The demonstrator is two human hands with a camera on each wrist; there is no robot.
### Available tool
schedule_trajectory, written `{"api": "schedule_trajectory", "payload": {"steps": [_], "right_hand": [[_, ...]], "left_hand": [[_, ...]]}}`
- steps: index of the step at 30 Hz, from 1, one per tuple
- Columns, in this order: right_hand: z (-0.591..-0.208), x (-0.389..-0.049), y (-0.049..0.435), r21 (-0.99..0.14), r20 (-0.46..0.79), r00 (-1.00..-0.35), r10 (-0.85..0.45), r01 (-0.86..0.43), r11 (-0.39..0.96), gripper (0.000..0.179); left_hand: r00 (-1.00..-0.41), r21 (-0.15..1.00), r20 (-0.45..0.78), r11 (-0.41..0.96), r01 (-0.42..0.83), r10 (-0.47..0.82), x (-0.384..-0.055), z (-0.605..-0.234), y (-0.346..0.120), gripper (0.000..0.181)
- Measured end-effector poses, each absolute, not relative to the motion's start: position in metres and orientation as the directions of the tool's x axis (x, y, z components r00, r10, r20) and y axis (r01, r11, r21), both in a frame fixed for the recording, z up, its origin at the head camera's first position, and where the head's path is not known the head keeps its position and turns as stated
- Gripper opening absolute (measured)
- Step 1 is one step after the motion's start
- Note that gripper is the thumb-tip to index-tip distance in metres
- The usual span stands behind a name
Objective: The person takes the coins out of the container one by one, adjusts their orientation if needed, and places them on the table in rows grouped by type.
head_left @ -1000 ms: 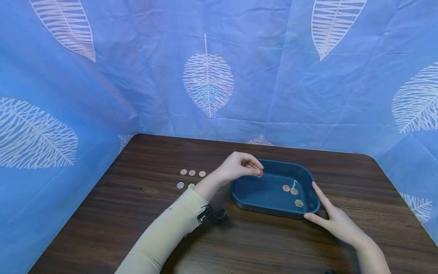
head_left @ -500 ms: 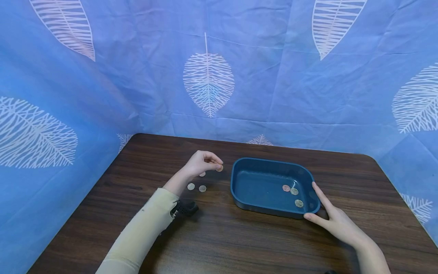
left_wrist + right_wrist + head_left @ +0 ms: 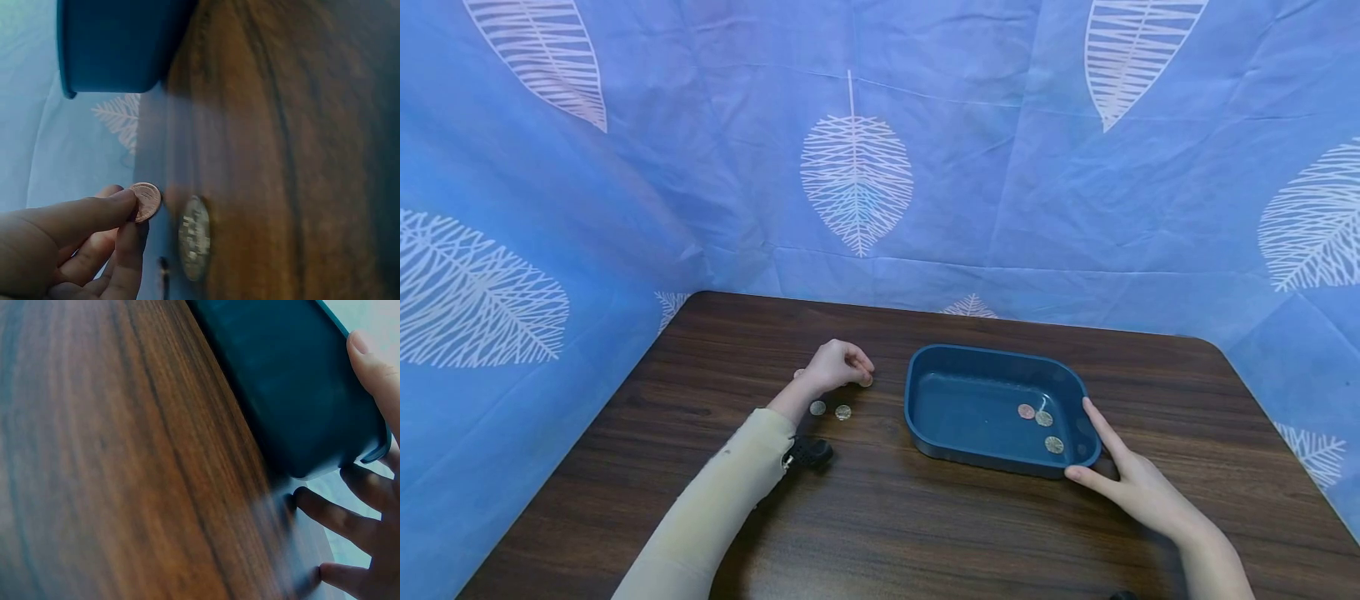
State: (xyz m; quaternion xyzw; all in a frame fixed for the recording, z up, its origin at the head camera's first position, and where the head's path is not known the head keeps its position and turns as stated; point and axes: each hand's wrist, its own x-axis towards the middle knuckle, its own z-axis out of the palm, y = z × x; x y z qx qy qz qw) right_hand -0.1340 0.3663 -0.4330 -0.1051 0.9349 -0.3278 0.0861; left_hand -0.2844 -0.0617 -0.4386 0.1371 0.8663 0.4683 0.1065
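Note:
My left hand [image 3: 837, 364] pinches a copper coin [image 3: 146, 201] between thumb and fingers, low over the table. Beneath it, two silvery coins [image 3: 843, 412] lie near my wrist, and another coin [image 3: 800, 373] peeks out behind the hand. In the left wrist view a blurred silvery coin [image 3: 195, 239] lies beside the pinched one. To the right stands a dark blue tray [image 3: 970, 421] with one copper coin [image 3: 1026, 412] and two silvery coins [image 3: 1054, 445] inside. My right hand [image 3: 1138, 483] rests at the tray's right front corner, thumb and index finger spread and straight against its rim.
The tray sits on a dark wood-grain table [image 3: 925, 533]. Behind and on both sides hangs a blue cloth [image 3: 970, 183] printed with white leaves. A small black object [image 3: 1123, 595] shows at the bottom edge.
My left hand has moved left from above the tray to the coins on the table, and lately slightly lower. It carries a copper coin throughout. The right hand and tray have stayed put.

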Motion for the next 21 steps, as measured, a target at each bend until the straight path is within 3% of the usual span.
{"api": "schedule_trajectory", "payload": {"steps": [10,21], "right_hand": [[-0.4316,-0.1336,0.3658,-0.636,-0.1,-0.963,-0.251,-0.133,0.76,0.091],[-0.4315,-0.1334,0.3657,-0.631,-0.103,-0.962,-0.253,-0.133,0.764,0.092]], "left_hand": [[-0.948,0.76,-0.036,0.625,0.18,0.317,-0.2863,-0.442,-0.0588,0.009],[-0.952,0.781,-0.051,0.606,0.15,0.301,-0.2855,-0.4408,-0.0573,0.014]]}}
